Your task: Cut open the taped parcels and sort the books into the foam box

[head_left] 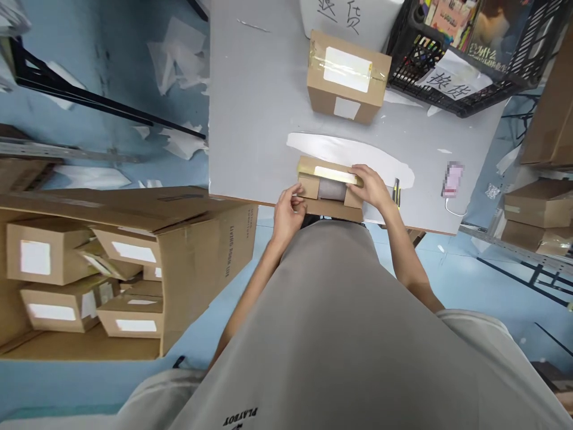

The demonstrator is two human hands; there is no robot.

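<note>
A small cardboard box (308, 187) lies at the table's near edge, against my body. Its top is open: the long flaps stand out to the far and near sides, and the short end flaps are folded inward. Between them shows something grey (332, 189) whose kind I cannot make out. My left hand (287, 214) has its fingers curled at the box's left end, touching the cardboard. At the right end, my right hand (372, 188) grips the far flap and the corner, thumb on the short flap. A yellow-black utility knife (396, 193) lies just right of my right hand.
A taped cardboard box (347, 71) stands farther back, before a white bin (351, 18). Books fill a black crate (465, 101) at back right. A pink device (453, 179) with a cable lies right. At left, a big carton (206, 269) holds several boxes.
</note>
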